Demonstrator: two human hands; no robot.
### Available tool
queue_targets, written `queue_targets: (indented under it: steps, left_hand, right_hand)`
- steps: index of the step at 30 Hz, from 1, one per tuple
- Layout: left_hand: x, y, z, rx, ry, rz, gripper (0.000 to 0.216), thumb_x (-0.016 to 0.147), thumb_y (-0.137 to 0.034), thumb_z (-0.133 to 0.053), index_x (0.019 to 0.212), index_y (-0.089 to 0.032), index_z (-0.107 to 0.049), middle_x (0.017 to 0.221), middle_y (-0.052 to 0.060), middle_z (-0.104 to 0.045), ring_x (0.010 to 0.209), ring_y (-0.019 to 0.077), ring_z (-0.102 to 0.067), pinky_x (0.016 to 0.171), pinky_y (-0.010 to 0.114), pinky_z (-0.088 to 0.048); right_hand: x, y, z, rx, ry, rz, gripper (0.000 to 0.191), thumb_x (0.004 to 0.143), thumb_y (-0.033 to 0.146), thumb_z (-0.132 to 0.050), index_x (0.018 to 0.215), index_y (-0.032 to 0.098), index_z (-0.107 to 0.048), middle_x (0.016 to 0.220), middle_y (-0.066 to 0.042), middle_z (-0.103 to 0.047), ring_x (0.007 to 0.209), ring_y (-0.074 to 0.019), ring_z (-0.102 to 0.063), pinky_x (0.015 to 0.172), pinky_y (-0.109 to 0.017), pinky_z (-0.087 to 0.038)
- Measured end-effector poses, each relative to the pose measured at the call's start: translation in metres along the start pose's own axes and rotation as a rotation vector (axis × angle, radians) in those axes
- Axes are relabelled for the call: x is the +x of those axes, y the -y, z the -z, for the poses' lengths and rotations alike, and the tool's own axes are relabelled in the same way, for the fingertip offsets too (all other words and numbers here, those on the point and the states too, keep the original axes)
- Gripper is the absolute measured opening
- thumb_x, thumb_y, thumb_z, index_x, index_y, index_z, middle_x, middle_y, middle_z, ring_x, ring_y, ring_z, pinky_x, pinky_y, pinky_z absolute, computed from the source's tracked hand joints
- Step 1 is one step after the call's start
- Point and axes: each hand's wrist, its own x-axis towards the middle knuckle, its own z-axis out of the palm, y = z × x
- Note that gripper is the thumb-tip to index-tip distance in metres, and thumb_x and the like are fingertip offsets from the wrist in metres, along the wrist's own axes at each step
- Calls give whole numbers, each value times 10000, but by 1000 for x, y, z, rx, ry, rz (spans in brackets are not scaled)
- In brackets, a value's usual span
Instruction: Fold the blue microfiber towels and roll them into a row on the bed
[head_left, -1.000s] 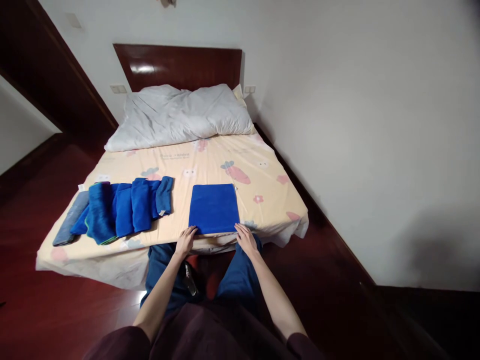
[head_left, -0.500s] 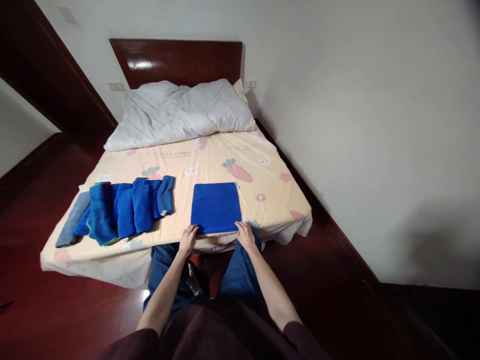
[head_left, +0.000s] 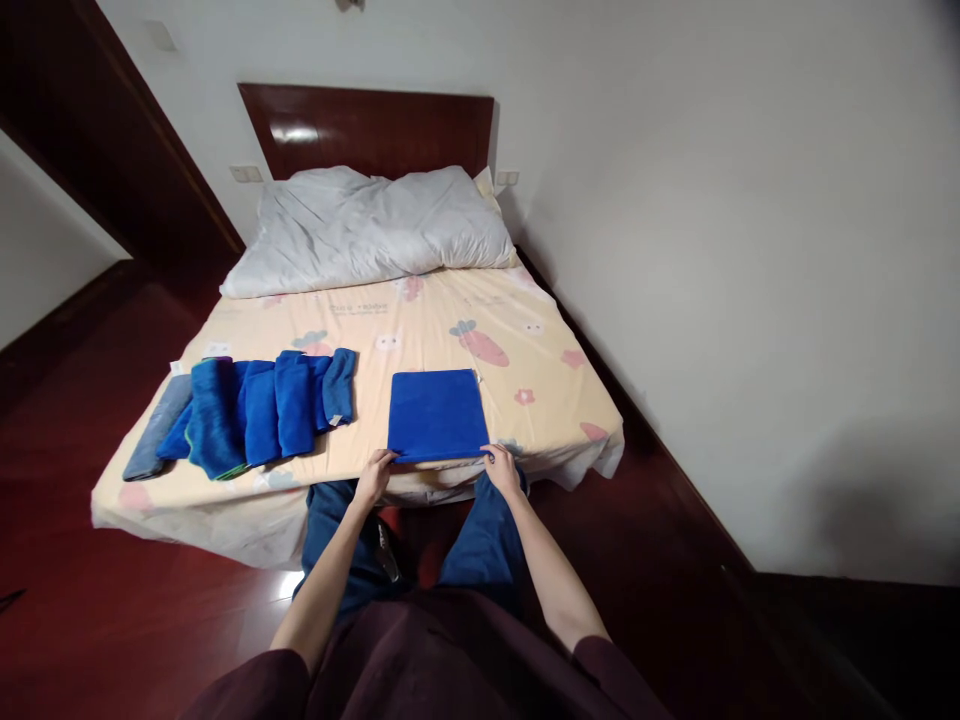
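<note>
A blue towel (head_left: 437,414) lies flat as a near-square near the front edge of the bed. My left hand (head_left: 374,474) pinches its near left corner. At the near right corner, my right hand (head_left: 501,468) grips the same towel between thumb and fingers. The towel's near edge stretches straight between both hands. To the left, several rolled or folded blue towels (head_left: 292,405) lie side by side in a row, with a grey-blue towel (head_left: 157,428) at the far left end.
The bed's sheet (head_left: 420,320) is pale yellow with carrot prints. A grey-white quilt (head_left: 367,232) lies bunched below the dark wooden headboard (head_left: 375,130). A white wall (head_left: 712,250) stands along the right side. Dark red floor (head_left: 90,600) surrounds the bed.
The view has shifted slightly, so the bed and towels sit a little further right in the picture. Both hands stay at the towel's near corners; its near edge looks slightly raised or drawn straighter.
</note>
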Motion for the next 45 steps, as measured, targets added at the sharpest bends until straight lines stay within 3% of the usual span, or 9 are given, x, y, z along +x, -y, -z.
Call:
queue_targets:
  steps: [7, 12, 22, 38, 42, 45]
  left_hand:
    - [2, 0, -7, -221, -57, 212, 352, 791, -219, -471, 1051, -174, -704, 1109, 102, -729, 1072, 245, -666, 980, 433, -530]
    - [11, 0, -11, -210, -140, 286, 304, 830, -343, -489, 983, -169, -686, 1001, 107, -751, 988, 255, -698, 924, 411, -547]
    - [9, 4, -8, -137, -204, 380, 392, 837, -519, -501, 890, -172, -676, 912, 118, -753, 875, 278, -702, 855, 402, -544]
    - [14, 10, -20, -31, -251, 468, 326, 830, -469, -547, 871, -165, -657, 821, 122, -731, 801, 280, -703, 813, 396, -527]
    - [17, 8, -22, -14, -274, 474, 268, 839, -420, -558, 875, -172, -654, 795, 108, -715, 784, 276, -699, 804, 402, -533]
    - [16, 4, -22, -8, -290, 461, 288, 857, -379, -555, 1017, -162, -655, 854, 107, -706, 820, 272, -692, 843, 421, -536]
  right_hand:
    - [7, -5, 6, 122, 0, 17, 378, 817, 105, -466, 1056, 189, -747, 1102, -79, -753, 1078, -206, -690, 1029, -374, -514]
    - [12, -8, 1, 110, -5, -76, 280, 862, 229, -544, 1050, 194, -750, 1062, -88, -770, 992, -231, -727, 934, -372, -560]
    - [12, -9, -2, 94, -65, -193, 298, 922, 393, -554, 1012, 177, -738, 919, -112, -774, 843, -247, -736, 792, -331, -568]
    - [27, 2, -5, -120, 28, -414, 176, 944, 346, -610, 979, 239, -746, 973, -68, -773, 821, -190, -698, 676, -232, -456]
    - [28, 4, -8, -153, 24, -401, 193, 953, 362, -601, 977, 233, -743, 945, -75, -768, 814, -202, -692, 683, -249, -452]
    - [25, 3, -7, -151, -12, -354, 208, 958, 356, -585, 1032, 224, -727, 967, -73, -761, 845, -215, -692, 736, -275, -481]
